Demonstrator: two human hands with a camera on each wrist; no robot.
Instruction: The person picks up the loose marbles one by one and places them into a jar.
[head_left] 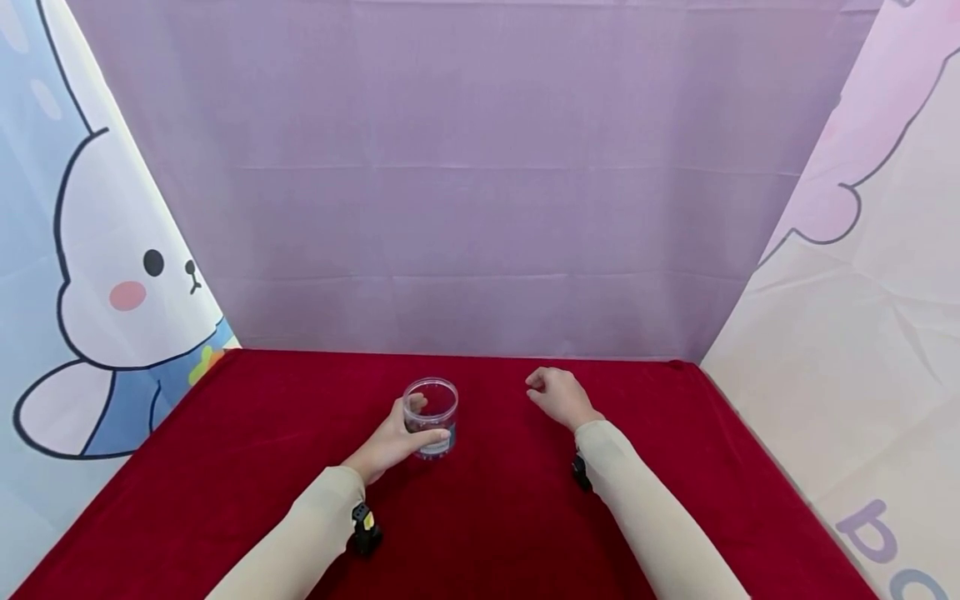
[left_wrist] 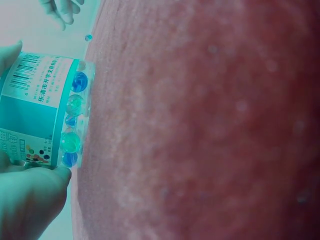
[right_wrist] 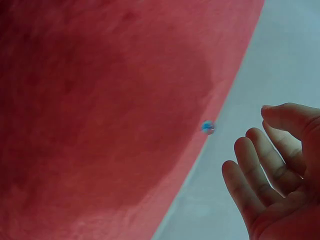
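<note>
My left hand (head_left: 392, 440) grips a clear round plastic jar (head_left: 437, 414), its fingers and thumb about the sides. The jar stands upright with its top uncovered. In the left wrist view its printed label (left_wrist: 35, 95) carries a barcode, and blue and green glass marbles (left_wrist: 70, 142) lie at the bottom. To the right, my right hand (head_left: 561, 398) hangs over the red cloth, fingers loosely bent and holding nothing. A single bluish marble (right_wrist: 208, 127) shows apart from that hand's fingertips (right_wrist: 231, 170). Whether it touches the cloth, I cannot tell.
A red velvety cloth (head_left: 495, 517) covers the table. Behind it hangs a plain purple curtain (head_left: 480, 183). Printed cartoon sheets stand at the left (head_left: 127, 333) and right (head_left: 862, 358). Each wrist wears a small black device (head_left: 365, 533).
</note>
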